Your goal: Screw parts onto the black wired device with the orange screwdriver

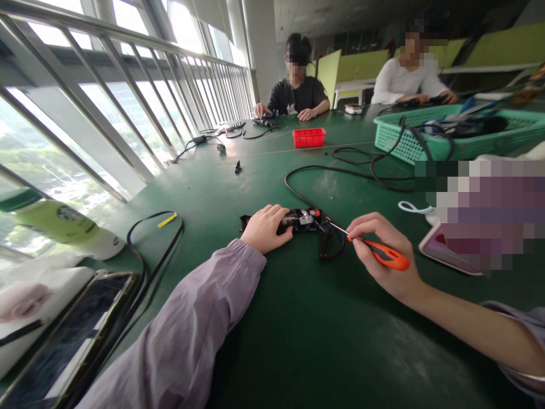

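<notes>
A black device point(303, 220) with its inner parts and thin wires exposed lies on the green table point(272, 295), a black cable running from it. My left hand point(268, 228) is wrapped over the device's left end and holds it against the table. In my right hand point(378, 250) is a screwdriver point(389, 255) with an orange and black handle. Its thin metal shaft points left, with the tip at the device's right end, near the wires. Whether the tip touches a screw is too small to tell.
A red tray point(309, 137) and a small black part point(238, 167) lie beyond the device. The green basket point(392, 139) holds cables and tools at the right. A bottle point(63, 221) and phone point(80, 341) are at the left. Two people sit across the table.
</notes>
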Demonstrator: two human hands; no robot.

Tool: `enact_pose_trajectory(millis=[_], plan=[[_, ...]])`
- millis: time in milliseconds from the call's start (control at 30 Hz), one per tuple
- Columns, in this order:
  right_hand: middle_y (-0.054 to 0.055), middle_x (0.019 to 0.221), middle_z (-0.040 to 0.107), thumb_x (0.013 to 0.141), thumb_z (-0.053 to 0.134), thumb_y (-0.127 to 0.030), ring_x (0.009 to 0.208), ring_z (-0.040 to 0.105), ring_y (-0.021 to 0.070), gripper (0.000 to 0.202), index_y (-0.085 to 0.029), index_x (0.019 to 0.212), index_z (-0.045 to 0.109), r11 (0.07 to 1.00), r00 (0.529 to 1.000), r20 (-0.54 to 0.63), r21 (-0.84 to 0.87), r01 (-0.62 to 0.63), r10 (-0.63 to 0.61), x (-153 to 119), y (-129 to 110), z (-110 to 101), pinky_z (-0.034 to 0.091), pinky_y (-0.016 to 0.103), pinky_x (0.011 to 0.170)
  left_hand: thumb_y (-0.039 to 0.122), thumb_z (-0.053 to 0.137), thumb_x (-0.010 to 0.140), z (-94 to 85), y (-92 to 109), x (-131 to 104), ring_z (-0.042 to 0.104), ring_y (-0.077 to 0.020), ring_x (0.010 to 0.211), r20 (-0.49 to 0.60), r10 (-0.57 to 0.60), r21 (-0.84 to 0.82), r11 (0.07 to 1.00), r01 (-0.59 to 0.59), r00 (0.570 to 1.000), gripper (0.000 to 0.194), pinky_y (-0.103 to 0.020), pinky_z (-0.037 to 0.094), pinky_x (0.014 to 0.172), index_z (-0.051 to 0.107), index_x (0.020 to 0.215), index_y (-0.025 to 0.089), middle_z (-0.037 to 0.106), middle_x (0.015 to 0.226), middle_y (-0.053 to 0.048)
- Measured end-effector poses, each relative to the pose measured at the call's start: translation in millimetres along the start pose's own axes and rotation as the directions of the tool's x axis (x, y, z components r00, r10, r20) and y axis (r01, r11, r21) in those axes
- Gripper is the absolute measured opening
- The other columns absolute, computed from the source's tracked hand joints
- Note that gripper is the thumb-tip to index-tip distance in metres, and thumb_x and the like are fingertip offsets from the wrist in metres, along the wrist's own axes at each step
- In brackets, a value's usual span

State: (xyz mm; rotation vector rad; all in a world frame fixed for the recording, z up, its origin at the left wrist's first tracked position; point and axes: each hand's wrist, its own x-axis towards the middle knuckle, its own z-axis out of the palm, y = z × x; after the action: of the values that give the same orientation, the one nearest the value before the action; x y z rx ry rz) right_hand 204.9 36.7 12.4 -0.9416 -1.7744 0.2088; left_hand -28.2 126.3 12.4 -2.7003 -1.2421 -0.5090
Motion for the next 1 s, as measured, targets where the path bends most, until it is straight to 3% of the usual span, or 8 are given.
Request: enact_pose_trajectory(millis=[333, 633, 1000], plan=[[0.003, 0.085, 0.057, 0.083, 0.051, -0.022, 0.08, 0.055, 0.0175, 0.004, -0.022, 0.084, 0.055, 0.994, 0.996, -0.029, 0.084, -0.077, 0.079, -3, 7, 1, 0.043, 0.033, 0.072, 0.032, 0.047, 0.081, 0.3, 0, 1, 0.055, -0.0221, 0.091, -0.009, 0.002, 0.011, 1.0, -0.002, 1.0, 0.034, -0.035, 0.048, 0.08, 0.056, 0.107, 0.014, 0.062, 0.099, -0.007], [0.003, 0.078, 0.058, 0.087, 0.044, -0.044, 0.072, 0.054, 0.0178, 0.025, -0.023, 0.088, 0.058, 0.959, 0.989, -0.001, 0.245, -0.144, 0.149, -7, 11, 1, 0.045, 0.033, 0.065, 0.033, 0.047, 0.081, 0.9, 0, 0, 0.055, -0.0216, 0.091, -0.01, 0.001, 0.017, 1.0, -0.001, 1.0, 0.034, -0.034, 0.047, 0.08, 0.056, 0.108, 0.015, 0.062, 0.099, -0.006], [0.002, 0.085, 0.055, 0.084, 0.054, -0.03, 0.069, 0.055, 0.0138, 0.009, -0.023, 0.09, 0.056, 0.957, 0.98, -0.008, 0.219, -0.193, 0.199, -9, 10, 3, 0.046, 0.029, 0.062, 0.032, 0.047, 0.08, -0.8, 1, 1, 0.055, -0.0216, 0.09, -0.006, -0.001, 0.013, 1.0, 0.001, 1.0, 0.034, -0.034, 0.047, 0.079, 0.056, 0.108, 0.014, 0.062, 0.098, -0.007]])
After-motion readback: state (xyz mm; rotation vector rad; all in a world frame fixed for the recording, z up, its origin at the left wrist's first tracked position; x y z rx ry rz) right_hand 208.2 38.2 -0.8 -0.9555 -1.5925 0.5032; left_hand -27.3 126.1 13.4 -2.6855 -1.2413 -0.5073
